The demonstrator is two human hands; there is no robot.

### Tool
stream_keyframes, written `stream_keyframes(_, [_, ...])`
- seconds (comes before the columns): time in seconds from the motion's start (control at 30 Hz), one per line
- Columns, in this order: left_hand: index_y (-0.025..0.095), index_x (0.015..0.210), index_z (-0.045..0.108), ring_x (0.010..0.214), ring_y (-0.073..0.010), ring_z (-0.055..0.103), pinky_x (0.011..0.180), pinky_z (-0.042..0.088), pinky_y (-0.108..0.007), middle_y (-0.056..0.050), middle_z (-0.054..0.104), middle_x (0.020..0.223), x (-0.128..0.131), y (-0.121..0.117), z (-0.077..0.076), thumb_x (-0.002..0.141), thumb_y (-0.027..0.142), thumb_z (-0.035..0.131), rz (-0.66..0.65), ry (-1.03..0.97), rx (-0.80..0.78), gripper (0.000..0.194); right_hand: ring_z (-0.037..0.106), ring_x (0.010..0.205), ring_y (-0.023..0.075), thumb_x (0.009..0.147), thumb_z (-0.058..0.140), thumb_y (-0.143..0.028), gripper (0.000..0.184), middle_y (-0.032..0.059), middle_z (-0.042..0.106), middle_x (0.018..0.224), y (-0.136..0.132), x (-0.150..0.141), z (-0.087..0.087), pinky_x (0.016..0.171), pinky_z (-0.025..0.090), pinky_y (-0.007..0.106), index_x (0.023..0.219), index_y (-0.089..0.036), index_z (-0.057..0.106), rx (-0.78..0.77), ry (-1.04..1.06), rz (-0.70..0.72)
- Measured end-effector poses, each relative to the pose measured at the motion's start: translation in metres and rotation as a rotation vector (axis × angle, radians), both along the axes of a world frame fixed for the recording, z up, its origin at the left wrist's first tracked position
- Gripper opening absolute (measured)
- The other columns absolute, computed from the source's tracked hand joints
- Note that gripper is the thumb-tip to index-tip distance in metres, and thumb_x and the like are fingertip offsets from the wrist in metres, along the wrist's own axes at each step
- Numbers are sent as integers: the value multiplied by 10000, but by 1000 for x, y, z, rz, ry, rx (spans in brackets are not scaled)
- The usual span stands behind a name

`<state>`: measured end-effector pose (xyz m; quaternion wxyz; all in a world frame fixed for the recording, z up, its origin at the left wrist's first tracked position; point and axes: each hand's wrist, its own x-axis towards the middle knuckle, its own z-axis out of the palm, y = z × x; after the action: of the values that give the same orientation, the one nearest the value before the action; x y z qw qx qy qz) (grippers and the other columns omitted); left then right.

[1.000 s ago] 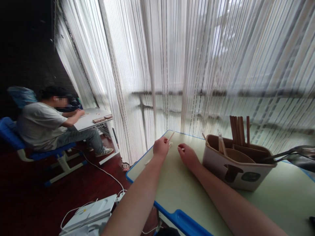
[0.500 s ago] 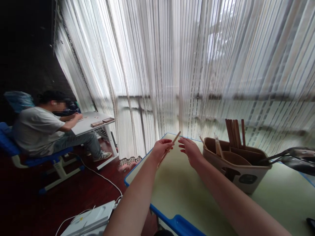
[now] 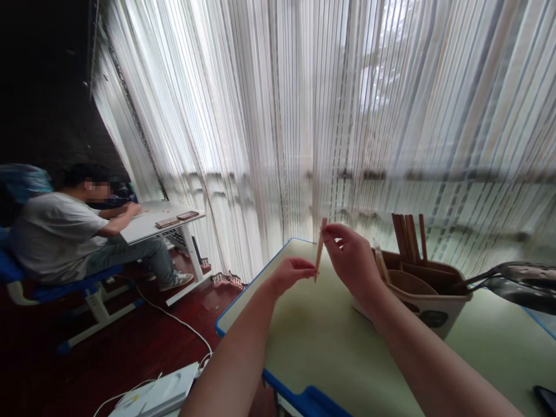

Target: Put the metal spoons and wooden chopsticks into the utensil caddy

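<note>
Light wooden chopsticks (image 3: 320, 249) stand nearly upright above the table, held between my two hands; whether it is one stick or a pair I cannot tell. My right hand (image 3: 354, 255) pinches the upper end. At the lower end, the fingers of my left hand (image 3: 289, 276) are closed on the same wood. Just right of my right hand is a brown and white utensil holder (image 3: 449, 301), partly hidden by my forearm. Several darker chopsticks (image 3: 408, 237) stand upright in its back compartment.
A metal utensil (image 3: 521, 284) with a wide dark head sticks out of the holder to the right. The pale table (image 3: 313, 347) has a blue edge. A dark object (image 3: 545, 398) lies at far right. Another person (image 3: 61, 231) sits at a white table (image 3: 143, 223) on the left.
The chopsticks have turned from a slant to nearly upright. My right hand has moved up and closed on their top end, while my left hand now grips lower down.
</note>
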<state>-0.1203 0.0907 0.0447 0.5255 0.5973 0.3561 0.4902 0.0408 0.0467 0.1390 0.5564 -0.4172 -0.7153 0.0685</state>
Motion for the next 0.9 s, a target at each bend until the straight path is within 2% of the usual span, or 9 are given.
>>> stream_keyframes(0.2, [120, 794, 711, 743, -173, 640, 751, 490, -311, -73, 709, 782, 8, -9, -1, 565, 357, 791, -96, 172, 40, 339, 657, 703, 182, 818, 534, -339, 197, 44, 695, 768, -11, 26, 26, 623, 486, 289, 876, -192, 650, 7, 20, 70])
stream_keyframes(0.3, [120, 847, 704, 772, -185, 639, 748, 498, -318, -94, 707, 831, 15, -14, 3, 630, 387, 746, -3, 257, 171, 347, 658, 651, 168, 808, 557, -355, 204, 37, 690, 753, -16, 45, 39, 604, 499, 279, 881, -187, 648, 38, 124, 46])
stream_keyframes(0.4, [146, 899, 702, 785, -177, 624, 736, 492, -303, -98, 695, 879, 26, -20, 19, 711, 397, 681, 94, 398, 460, 314, 659, 640, 162, 815, 554, -366, 211, 31, 685, 748, -25, 63, 50, 599, 510, 275, 892, -192, 645, 99, 160, 4])
stream_keyframes(0.5, [189, 1031, 666, 823, -171, 616, 738, 488, -288, -89, 681, 946, 43, -26, 46, 743, 371, 660, 158, 444, 680, 341, 660, 654, 161, 822, 549, -352, 194, 33, 684, 759, -36, 71, 56, 604, 517, 274, 890, -196, 643, 163, 88, -14])
stream_keyframes(0.6, [206, 976, 681, 831, -172, 614, 762, 485, -292, -77, 685, 922, 64, -31, 74, 766, 348, 640, 265, 449, 852, 257, 653, 664, 155, 827, 547, -326, 165, 35, 685, 794, -45, 72, 61, 613, 519, 271, 891, -208, 643, 252, 24, -57])
stream_keyframes(0.67, [208, 909, 694, 813, -164, 618, 760, 484, -284, -66, 690, 866, 78, -31, 85, 802, 320, 599, 302, 444, 919, 182, 650, 687, 154, 829, 547, -307, 147, 32, 684, 815, -47, 74, 63, 638, 516, 271, 894, -218, 644, 296, -10, -86])
stream_keyframes(0.77, [200, 899, 695, 799, -155, 623, 763, 483, -275, -61, 697, 855, 98, -29, 90, 813, 293, 585, 373, 415, 943, 168, 647, 693, 159, 829, 545, -285, 134, 29, 681, 789, -45, 83, 66, 641, 503, 271, 883, -220, 650, 298, -49, -116])
stream_keyframes(0.9, [181, 982, 666, 739, -137, 614, 722, 483, -255, -57, 689, 853, 118, -28, 84, 791, 282, 613, 381, 381, 914, 223, 637, 648, 166, 814, 549, -257, 121, 23, 669, 704, -39, 93, 67, 580, 473, 263, 833, -214, 661, 249, -96, -161])
